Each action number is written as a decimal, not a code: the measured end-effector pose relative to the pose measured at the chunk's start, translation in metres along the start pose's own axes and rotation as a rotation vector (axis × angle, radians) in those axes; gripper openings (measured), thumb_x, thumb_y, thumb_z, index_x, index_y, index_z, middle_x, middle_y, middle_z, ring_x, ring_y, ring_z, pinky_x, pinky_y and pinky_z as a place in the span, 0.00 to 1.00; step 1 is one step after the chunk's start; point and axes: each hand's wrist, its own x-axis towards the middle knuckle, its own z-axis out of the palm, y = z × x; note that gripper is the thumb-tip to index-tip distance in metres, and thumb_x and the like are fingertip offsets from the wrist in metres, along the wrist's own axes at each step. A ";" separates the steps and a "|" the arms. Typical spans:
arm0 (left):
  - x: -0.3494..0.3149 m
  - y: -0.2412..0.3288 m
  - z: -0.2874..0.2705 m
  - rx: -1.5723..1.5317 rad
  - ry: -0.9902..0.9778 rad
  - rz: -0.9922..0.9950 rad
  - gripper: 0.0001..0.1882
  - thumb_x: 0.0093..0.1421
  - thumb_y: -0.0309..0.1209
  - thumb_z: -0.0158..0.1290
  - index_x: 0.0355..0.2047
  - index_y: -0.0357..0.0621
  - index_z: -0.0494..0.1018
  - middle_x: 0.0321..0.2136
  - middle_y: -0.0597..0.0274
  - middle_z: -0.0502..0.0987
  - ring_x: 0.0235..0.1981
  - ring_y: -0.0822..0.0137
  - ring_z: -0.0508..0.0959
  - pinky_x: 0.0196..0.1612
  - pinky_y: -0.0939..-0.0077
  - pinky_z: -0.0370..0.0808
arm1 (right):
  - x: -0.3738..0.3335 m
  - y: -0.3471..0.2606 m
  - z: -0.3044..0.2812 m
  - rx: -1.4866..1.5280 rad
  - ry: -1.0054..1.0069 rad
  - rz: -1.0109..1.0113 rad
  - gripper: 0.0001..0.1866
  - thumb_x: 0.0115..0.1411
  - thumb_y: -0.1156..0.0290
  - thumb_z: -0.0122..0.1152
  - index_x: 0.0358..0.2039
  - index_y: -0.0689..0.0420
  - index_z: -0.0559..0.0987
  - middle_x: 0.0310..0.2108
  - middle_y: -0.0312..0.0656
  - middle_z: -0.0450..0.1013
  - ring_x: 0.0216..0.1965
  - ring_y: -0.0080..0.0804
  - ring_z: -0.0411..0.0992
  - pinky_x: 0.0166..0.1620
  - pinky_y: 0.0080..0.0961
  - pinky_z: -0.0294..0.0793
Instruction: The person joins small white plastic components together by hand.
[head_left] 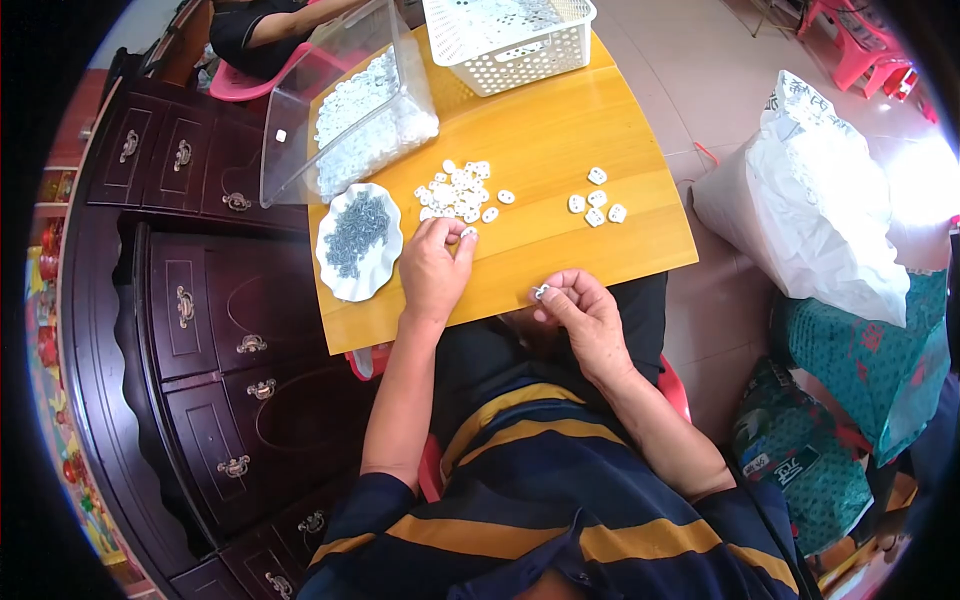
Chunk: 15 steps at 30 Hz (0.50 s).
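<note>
While gripping a small pale piece (542, 292) between right fingers (562, 308) at the near edge of the surface (560, 130), at risk of dropping it to the floor (660, 60) through too loose a pinch. With left fingers (466, 252) seemingly closed on a white piece (469, 232) beside the loose pile (462, 192) — liable to scatter neighbours by dragging sideways. Beyond, could tip the scalloped dish (354, 289) and spill its grey parts (358, 230) with an outward nudge — or, farther right, disturb the small separate group (595, 216) by sweeping.

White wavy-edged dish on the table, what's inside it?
The white dish holds a heap of small grey pieces, with bare white toward its rim. The heap covers the dish's middle, so anything beneath it can't be seen.
</note>
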 end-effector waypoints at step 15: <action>-0.039 0.047 -0.030 -0.917 -0.441 -0.286 0.10 0.64 0.21 0.55 0.46 0.36 0.73 0.29 0.70 0.75 0.26 0.83 0.72 0.30 0.88 0.71 | -0.004 -0.005 -0.002 -0.001 0.049 0.070 0.05 0.67 0.73 0.59 0.41 0.59 0.76 0.33 0.34 0.76 0.31 0.17 0.72 0.38 0.14 0.71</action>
